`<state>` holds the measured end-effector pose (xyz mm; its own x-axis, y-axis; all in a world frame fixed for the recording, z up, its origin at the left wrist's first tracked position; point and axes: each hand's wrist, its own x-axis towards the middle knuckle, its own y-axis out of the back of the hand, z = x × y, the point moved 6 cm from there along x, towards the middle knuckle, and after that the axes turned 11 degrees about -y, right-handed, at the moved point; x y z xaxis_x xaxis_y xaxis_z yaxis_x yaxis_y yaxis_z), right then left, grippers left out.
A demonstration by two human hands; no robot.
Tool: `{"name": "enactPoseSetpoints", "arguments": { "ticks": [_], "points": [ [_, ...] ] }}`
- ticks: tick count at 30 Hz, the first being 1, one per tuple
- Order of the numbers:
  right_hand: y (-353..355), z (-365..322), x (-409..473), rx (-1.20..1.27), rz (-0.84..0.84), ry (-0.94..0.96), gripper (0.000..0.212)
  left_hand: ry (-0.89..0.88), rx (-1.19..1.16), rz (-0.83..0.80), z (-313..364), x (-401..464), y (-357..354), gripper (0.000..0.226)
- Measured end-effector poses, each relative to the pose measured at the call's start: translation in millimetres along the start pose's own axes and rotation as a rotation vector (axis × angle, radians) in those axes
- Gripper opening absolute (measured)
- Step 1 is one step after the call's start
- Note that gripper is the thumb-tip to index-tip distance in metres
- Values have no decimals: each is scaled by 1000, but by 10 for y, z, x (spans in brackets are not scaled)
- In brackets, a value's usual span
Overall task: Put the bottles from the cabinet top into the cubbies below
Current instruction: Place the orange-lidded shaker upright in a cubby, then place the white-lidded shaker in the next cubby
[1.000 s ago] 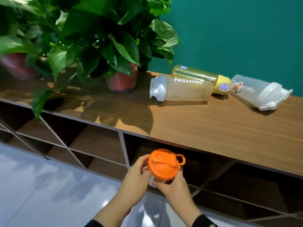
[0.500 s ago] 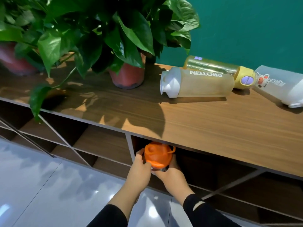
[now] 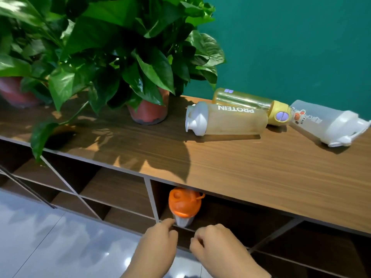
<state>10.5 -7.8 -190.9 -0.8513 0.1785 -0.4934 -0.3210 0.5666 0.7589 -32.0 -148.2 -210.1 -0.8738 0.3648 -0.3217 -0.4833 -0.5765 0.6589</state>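
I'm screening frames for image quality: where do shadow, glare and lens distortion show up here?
Head view: hard sunlight throws the plant's leaf shadows across the cabinet top; the glossy floor shows pale glare; the cubby holding the orange-lidded bottle is dim; wide-angle bending tilts the cabinet's edges.

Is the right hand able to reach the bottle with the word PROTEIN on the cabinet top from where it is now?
Probably yes. The PROTEIN bottle lies on its side near the open front part of the cabinet top, nothing stands before it, and the right hand is empty just below.
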Motion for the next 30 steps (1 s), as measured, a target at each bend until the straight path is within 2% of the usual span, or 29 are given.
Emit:
{"name": "enactPoseSetpoints", "arguments": {
  "ticks": [2, 4, 6, 8, 10, 13, 16, 18, 21, 26, 28, 30],
  "points": [
    [532, -68, -407, 202, 216, 182, 29, -224, 108, 116, 351, -164, 208, 34],
    [1109, 66, -625, 361, 542, 323, 32, -452, 123, 222, 763, -237, 378, 27],
    [1531, 278, -524, 412, 709, 333, 26, -604, 114, 356, 1167, -160, 568, 31],
    [1744, 521, -159, 300, 683, 189, 27, -622, 209, 483, 1471, 79, 755, 45],
    [1779, 778, 130, 158, 609, 41, 45, -576, 434, 545, 1700, 441, 859, 67],
    [1805, 913, 223, 188, 641, -6, 51, -623, 676, 508, 2057, 917, 868, 91],
    [1848, 912, 204, 275, 708, 21, 48, -626, 890, 456, 2317, 1232, 897, 95],
    [1881, 944, 198, 350, 744, 28, 43, -615, 1001, 355, 2360, 1374, 889, 86],
    [1921, 1025, 181, 482, 790, 28, 38, -590, 980, 240, 2326, 1464, 863, 79],
    [1968, 1158, 124, 825, 792, 73, 37, -727, 1072, 334, 2339, 1163, 800, 81],
    [1955, 1222, 98, 1011, 724, 98, 45, -846, 1071, 377, 2303, 910, 769, 85],
    [1945, 1245, 98, 1242, 465, 117, 66, -1006, 1028, 408, 2276, 616, 752, 92]
  ]
}}
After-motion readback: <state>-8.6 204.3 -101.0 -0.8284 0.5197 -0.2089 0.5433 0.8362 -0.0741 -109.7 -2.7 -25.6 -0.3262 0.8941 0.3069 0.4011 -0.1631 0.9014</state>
